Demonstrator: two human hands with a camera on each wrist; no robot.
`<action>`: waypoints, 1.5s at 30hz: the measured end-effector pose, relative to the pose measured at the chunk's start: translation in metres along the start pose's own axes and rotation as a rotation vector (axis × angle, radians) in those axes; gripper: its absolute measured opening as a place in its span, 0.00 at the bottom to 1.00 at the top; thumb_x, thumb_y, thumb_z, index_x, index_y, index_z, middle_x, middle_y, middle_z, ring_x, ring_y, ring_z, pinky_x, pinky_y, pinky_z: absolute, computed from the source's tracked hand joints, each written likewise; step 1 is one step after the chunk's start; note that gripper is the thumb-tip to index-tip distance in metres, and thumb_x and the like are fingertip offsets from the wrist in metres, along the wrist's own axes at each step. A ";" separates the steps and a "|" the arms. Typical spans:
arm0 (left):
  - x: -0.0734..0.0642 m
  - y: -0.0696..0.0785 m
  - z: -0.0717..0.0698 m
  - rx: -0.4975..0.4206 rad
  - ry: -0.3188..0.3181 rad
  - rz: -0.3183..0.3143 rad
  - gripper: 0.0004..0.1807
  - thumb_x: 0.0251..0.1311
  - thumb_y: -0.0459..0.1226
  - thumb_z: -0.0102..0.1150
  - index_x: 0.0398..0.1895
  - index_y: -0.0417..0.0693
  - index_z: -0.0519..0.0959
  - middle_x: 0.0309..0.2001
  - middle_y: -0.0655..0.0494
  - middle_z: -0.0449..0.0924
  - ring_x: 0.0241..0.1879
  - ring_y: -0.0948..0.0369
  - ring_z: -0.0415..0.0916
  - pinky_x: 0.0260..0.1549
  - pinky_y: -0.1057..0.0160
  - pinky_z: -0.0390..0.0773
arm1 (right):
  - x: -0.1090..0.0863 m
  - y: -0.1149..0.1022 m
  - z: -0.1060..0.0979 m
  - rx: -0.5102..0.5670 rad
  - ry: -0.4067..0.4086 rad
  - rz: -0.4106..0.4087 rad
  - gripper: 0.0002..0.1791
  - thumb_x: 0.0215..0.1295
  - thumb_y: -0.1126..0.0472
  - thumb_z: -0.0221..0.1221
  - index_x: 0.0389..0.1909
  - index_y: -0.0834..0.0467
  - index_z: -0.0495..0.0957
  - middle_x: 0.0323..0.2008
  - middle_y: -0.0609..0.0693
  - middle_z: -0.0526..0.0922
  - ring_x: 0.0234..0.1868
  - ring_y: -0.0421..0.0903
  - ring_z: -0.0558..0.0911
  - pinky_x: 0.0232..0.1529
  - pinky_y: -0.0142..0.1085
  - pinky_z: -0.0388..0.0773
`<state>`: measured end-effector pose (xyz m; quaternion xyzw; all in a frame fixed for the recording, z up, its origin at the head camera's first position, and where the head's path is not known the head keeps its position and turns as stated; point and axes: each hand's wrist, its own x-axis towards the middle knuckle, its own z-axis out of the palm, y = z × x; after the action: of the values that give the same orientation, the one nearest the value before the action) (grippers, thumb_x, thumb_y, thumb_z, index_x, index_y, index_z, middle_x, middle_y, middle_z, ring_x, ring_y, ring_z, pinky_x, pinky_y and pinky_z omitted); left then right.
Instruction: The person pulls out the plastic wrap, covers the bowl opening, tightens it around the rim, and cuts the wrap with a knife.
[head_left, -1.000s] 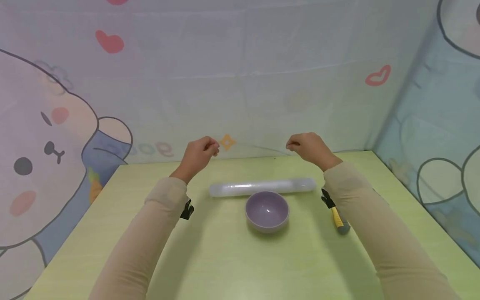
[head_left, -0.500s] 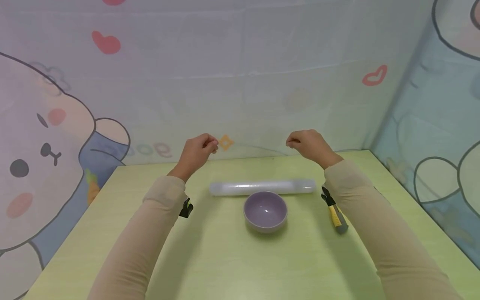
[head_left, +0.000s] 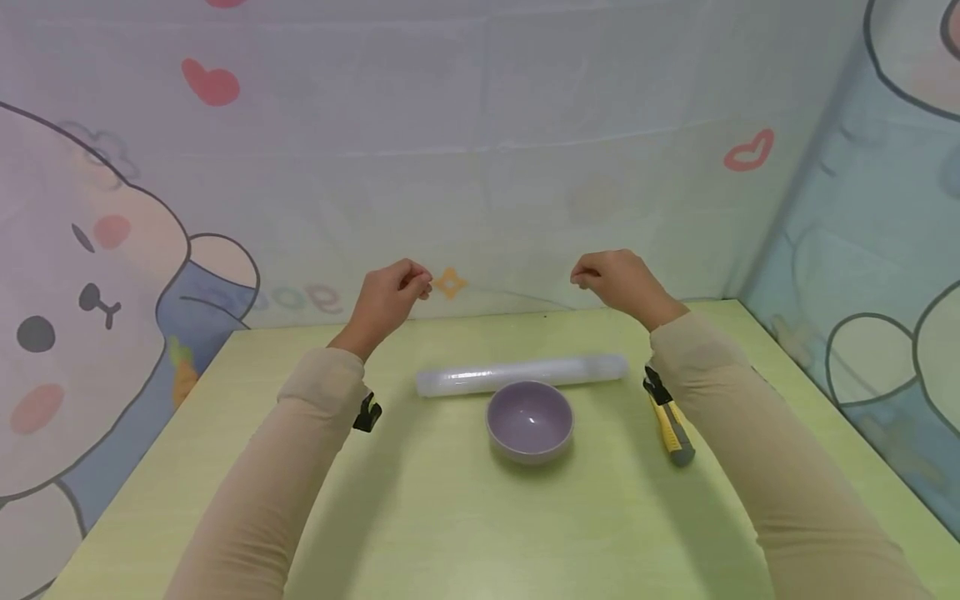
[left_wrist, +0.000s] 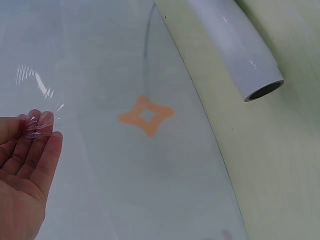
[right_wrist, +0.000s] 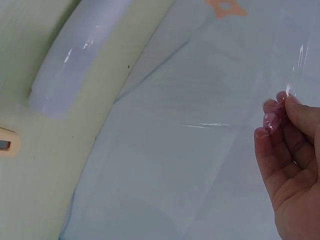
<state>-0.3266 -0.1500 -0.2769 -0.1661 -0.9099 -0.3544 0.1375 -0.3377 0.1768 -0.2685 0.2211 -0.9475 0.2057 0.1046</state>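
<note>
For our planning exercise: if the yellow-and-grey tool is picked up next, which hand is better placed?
Probably the right hand: the tool lies toward the person's right, farther from the left hand. Both pinch clear film, though.

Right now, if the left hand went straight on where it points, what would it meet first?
Probably the printed backdrop, somewhere near or past its orange star, though depth is unclear. The clear film that the left hand pinches would likely come along with it.
</note>
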 end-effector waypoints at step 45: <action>-0.006 0.003 -0.008 -0.036 0.008 0.006 0.13 0.66 0.44 0.47 0.42 0.45 0.76 0.39 0.47 0.82 0.40 0.56 0.79 0.43 0.58 0.77 | -0.016 0.002 -0.006 -0.018 -0.190 -0.040 0.13 0.71 0.59 0.46 0.45 0.62 0.74 0.41 0.56 0.79 0.35 0.48 0.74 0.42 0.44 0.71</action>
<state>-0.3188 -0.1545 -0.2721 -0.1700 -0.9022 -0.3711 0.1393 -0.3240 0.1871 -0.2680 0.2574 -0.9505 0.1731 0.0200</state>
